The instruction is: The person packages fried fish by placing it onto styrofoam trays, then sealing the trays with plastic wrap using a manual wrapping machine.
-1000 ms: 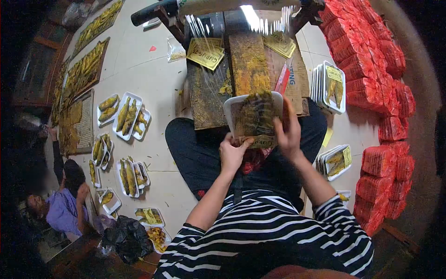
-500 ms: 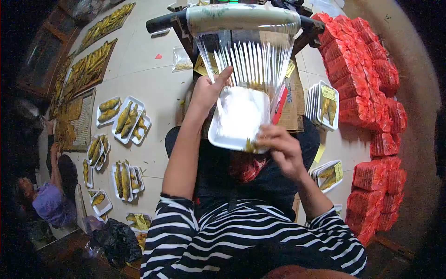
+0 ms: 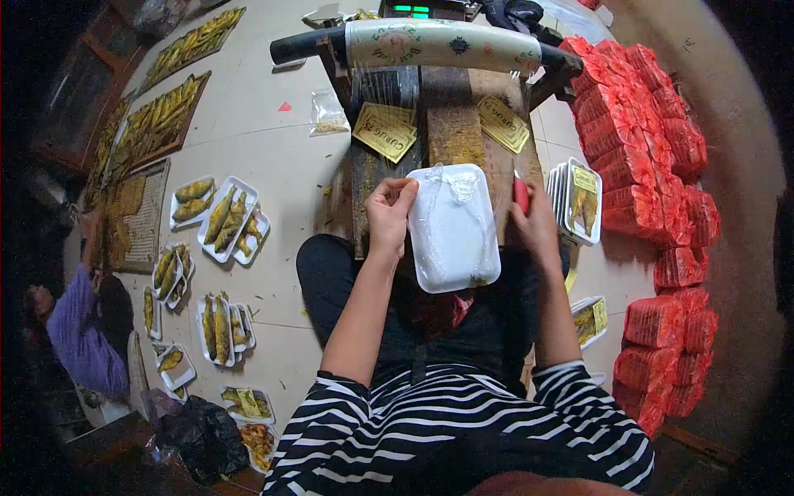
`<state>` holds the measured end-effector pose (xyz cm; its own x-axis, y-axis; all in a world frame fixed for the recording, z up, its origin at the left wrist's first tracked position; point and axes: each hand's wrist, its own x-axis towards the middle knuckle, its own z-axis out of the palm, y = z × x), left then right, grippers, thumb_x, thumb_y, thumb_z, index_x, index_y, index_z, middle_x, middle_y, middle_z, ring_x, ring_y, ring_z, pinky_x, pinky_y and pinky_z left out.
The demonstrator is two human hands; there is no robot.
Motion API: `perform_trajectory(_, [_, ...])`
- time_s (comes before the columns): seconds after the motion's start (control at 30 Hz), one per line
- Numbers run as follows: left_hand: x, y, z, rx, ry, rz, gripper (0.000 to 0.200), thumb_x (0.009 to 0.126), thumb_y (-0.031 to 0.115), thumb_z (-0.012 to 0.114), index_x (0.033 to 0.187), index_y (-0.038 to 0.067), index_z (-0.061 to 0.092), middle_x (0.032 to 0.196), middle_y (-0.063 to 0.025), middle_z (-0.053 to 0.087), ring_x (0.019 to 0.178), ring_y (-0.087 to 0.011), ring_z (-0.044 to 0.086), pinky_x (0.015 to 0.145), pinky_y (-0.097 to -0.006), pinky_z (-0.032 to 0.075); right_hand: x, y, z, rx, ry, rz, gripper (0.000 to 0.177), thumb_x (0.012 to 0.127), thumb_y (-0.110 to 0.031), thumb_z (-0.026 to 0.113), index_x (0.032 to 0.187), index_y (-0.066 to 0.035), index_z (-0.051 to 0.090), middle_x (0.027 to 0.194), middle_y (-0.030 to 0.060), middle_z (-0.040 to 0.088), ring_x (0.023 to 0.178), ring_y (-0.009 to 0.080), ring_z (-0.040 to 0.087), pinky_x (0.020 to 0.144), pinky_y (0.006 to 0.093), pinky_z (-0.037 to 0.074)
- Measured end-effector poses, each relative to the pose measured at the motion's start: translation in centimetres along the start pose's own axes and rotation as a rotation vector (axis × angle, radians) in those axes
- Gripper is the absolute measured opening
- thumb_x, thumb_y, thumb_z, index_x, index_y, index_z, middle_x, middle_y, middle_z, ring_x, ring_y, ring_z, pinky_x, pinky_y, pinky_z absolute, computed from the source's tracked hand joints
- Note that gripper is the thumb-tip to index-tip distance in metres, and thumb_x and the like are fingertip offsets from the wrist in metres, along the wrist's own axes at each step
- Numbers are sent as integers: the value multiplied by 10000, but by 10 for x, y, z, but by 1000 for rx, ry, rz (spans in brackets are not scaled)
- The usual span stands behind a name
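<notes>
My left hand (image 3: 389, 219) pinches the left edge of a white foam tray (image 3: 455, 236), its underside facing me. Clear film clings to the tray and bunches near its far end. To the right, my right hand (image 3: 536, 221) is closed on a small red-handled knife (image 3: 520, 195), its blade pointing away from me. Beyond both hands, a printed roll of cling film (image 3: 442, 45) hangs on a dark bar over a wooden board (image 3: 453, 124). Yellow labels (image 3: 386, 132) lie at the board's left, and more yellow labels (image 3: 504, 124) at its right.
Stacked trays of fish (image 3: 584, 198) stand on the right before piled red net-wrapped packs (image 3: 637, 157). Several fish trays (image 3: 225, 219) sit on the left floor, near a black plastic bag (image 3: 198, 438). A person in purple (image 3: 87, 331) is at far left.
The film stretched between roll and tray has come away from the tray. My right hand has left the tray's near corner and taken hold of the red-handled knife. The labels are now uncovered.
</notes>
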<state>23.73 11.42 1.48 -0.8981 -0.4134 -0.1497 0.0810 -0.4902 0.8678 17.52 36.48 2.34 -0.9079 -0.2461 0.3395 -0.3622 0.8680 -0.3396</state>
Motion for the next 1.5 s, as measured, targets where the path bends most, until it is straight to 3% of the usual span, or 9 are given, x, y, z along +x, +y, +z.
perform_trajectory(0.13, [-11, 3, 4, -360, -1, -85, 73, 835, 113, 583, 837, 41, 570, 756, -4, 585, 660, -51, 514, 613, -189, 420, -23, 10, -47, 1326, -10, 630, 313, 911, -186, 424, 1208, -89, 447, 973, 60, 578, 652, 60, 485, 505, 194, 402])
perform_trajectory(0.43, [-35, 12, 21, -226, 65, 154, 134, 899, 163, 473, 813, 73, 525, 716, 28, 516, 589, -22, 443, 544, -170, 361, 77, -137, -68, 294, -500, -682, 418, 799, -97, 500, 1196, -227, 523, 822, 84, 550, 688, 211, 549, 602, 301, 438])
perform_trajectory(0.67, [-37, 13, 13, -421, 102, 5, 146, 910, 150, 429, 780, 91, 462, 728, 22, 499, 657, -43, 480, 583, -186, 413, 86, -95, -134, -314, -605, -200, 280, 848, -212, 448, 1077, -225, 610, 859, 107, 606, 768, 248, 602, 647, 341, 473])
perform_trajectory(0.83, [-28, -14, 7, -537, 200, -47, 126, 915, 169, 422, 820, 104, 473, 797, 18, 507, 759, -71, 487, 704, -219, 411, 53, 13, -86, 451, -665, 455, 307, 860, -165, 443, 1133, -200, 581, 947, 102, 598, 837, 144, 573, 697, 268, 446])
perform_trajectory(1.0, [-29, -15, 7, -566, 188, -39, 127, 923, 192, 410, 883, 106, 494, 845, 11, 533, 819, -92, 512, 753, -239, 421, -4, -24, -12, 189, 35, -115, 267, 846, -119, 493, 1099, -129, 577, 1126, 116, 482, 992, 240, 449, 867, 335, 358])
perform_trajectory(1.2, [-31, -16, 4, -523, 138, -34, 136, 924, 194, 409, 914, 92, 498, 868, -7, 548, 830, -94, 522, 771, -242, 424, 33, -55, -15, 953, -173, 133, 103, 825, -103, 535, 846, -6, 560, 932, 102, 488, 880, 230, 455, 805, 296, 349])
perform_trajectory(1.27, [-30, -15, 3, -511, 122, -14, 137, 924, 197, 409, 925, 89, 495, 862, -7, 548, 833, -96, 522, 771, -242, 420, 56, -81, -27, 614, -74, -249, 119, 854, -86, 503, 833, 29, 524, 849, 38, 451, 782, 113, 447, 705, 227, 362])
perform_trajectory(1.43, [-37, -15, 10, -532, 255, 14, 143, 924, 206, 410, 936, 96, 499, 877, 0, 543, 847, -97, 516, 775, -239, 415, 77, -71, -30, 849, 51, 193, 327, 890, -303, 467, 827, 0, 572, 664, 26, 527, 574, 106, 466, 565, 244, 386])
perform_trajectory(1.5, [-35, -24, 7, -507, 252, 51, 144, 925, 210, 409, 944, 99, 498, 881, 2, 540, 848, -95, 514, 774, -237, 414, 65, -51, -35, 920, -411, 465, 368, 887, -352, 461, 798, -15, 578, 631, 2, 514, 544, 74, 422, 526, 221, 344])
